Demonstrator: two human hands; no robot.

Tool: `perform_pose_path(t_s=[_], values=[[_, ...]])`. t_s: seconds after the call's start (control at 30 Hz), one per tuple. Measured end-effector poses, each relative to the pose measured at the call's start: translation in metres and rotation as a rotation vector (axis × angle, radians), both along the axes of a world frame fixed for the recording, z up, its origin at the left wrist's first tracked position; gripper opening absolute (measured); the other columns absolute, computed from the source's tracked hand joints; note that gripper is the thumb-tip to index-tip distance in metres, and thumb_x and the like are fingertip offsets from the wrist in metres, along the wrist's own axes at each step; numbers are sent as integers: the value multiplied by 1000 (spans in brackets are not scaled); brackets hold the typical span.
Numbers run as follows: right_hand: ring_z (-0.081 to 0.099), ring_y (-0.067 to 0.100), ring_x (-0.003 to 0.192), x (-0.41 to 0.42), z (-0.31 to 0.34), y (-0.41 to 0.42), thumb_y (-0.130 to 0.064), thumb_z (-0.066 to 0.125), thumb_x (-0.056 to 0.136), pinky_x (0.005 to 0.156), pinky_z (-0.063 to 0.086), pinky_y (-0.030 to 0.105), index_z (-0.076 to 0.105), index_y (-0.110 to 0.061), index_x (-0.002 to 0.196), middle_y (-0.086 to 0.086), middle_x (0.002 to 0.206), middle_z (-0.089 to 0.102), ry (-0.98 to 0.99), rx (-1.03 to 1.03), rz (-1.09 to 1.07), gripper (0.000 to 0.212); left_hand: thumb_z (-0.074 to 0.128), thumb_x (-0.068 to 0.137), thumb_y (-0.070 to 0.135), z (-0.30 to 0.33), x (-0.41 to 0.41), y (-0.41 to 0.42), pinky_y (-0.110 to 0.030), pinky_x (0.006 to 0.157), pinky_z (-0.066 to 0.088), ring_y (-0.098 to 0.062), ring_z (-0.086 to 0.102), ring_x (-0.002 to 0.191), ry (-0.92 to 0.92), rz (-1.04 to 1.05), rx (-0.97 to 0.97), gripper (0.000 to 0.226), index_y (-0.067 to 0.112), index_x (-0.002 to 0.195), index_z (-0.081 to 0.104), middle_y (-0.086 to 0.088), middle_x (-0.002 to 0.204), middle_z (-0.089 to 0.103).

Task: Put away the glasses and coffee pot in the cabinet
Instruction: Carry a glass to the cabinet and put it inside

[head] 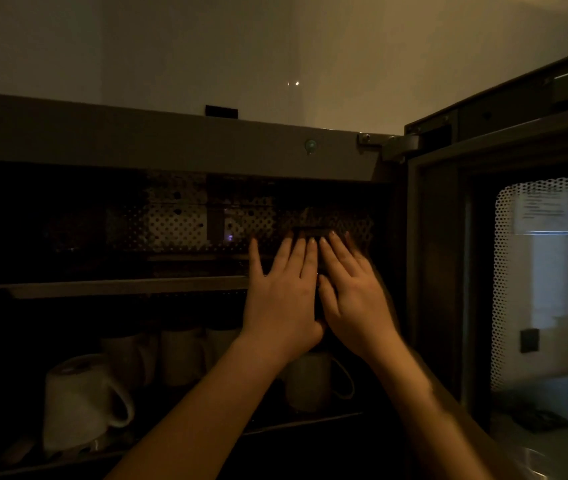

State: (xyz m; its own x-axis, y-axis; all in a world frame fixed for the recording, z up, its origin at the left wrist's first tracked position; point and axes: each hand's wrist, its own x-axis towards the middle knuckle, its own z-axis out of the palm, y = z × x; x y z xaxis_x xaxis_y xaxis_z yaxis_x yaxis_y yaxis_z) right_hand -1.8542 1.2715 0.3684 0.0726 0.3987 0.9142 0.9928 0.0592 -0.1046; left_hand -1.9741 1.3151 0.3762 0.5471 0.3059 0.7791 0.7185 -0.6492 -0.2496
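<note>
Dim, warm light on a plain pale wall (206, 46) above; at right a perforated panel (549, 271) glows with brighter daylight behind it.

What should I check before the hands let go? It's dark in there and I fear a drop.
1. Door open: ok.
2. Both hands on the dark object: left hand and right hand press it with straight fingers: ok.
3. Object fully on the upper shelf: cannot tell.
4. What the object is: cannot tell, too dark.
5. Mugs below standing apart from the hands: ok.
</note>
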Motion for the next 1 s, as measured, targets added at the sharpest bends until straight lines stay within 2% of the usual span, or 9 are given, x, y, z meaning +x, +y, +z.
perform_pose_path(t_s=[0.13, 0.27, 0.33, 0.47, 0.6, 0.73, 0.83, 1.0], values=[[1, 8, 140, -2, 1, -2, -41, 22, 90, 114, -2, 22, 31, -13, 146, 1, 155, 24, 5, -45, -29, 63, 44, 86, 52, -2, 4, -3, -65, 110, -11, -22, -13, 148, -2, 31, -7, 94, 15, 152, -12, -5, 162, -10], [-6, -1, 134, -5, 5, -8, -33, 25, 90, 107, -13, 11, 24, -14, 148, -2, 156, 16, -9, -103, -30, 61, 43, 88, 49, -1, 8, -4, -62, 111, -12, -21, -12, 148, -22, 21, -28, 89, 17, 152, -9, -4, 162, -7], [-7, -3, 131, -5, 7, -9, -34, 23, 88, 105, -14, 10, 22, -14, 149, -1, 157, 15, -2, -134, -30, 64, 44, 88, 49, -2, 9, -2, -61, 113, -11, -21, -11, 148, -25, 15, -31, 89, 18, 153, -8, -4, 162, -6], [-3, 1, 136, -4, 6, -11, -37, 23, 88, 109, -8, 15, 24, -15, 149, 2, 158, 17, 33, -121, -20, 65, 44, 88, 52, -4, 6, 0, -53, 116, -11, -19, -9, 149, -54, -30, -34, 89, 17, 153, -7, -2, 162, -5], [10, 18, 147, -7, -1, -17, -45, 21, 87, 115, 0, 23, 30, -16, 148, 2, 158, 20, 52, -60, 1, 68, 43, 89, 52, -8, -3, -5, -45, 119, -7, -16, -9, 148, -94, -92, -45, 88, 17, 153, -5, -2, 163, -5], [6, 13, 147, -16, -6, -29, -43, 28, 91, 119, 9, 32, 28, -24, 149, -2, 159, 17, 77, -50, 6, 61, 44, 89, 49, -11, -17, -16, -43, 120, -4, -16, -5, 149, -139, -113, -53, 84, 17, 154, 0, -2, 163, -1], [4, 11, 147, -24, -9, -39, -42, 32, 92, 121, 9, 40, 27, -27, 149, -3, 159, 16, 92, -57, 16, 59, 35, 88, 51, -15, -28, -24, -43, 120, 1, -17, 2, 149, -182, -95, -49, 79, 18, 154, 8, -3, 162, 8], [4, 10, 147, -44, -18, -50, -44, 34, 92, 120, 4, 36, 29, -31, 148, -4, 159, 19, 111, -43, 86, 57, 38, 86, 52, -27, -52, -36, -45, 119, 14, -19, 18, 147, -276, -26, -47, 76, 16, 152, 23, -5, 158, 24]])
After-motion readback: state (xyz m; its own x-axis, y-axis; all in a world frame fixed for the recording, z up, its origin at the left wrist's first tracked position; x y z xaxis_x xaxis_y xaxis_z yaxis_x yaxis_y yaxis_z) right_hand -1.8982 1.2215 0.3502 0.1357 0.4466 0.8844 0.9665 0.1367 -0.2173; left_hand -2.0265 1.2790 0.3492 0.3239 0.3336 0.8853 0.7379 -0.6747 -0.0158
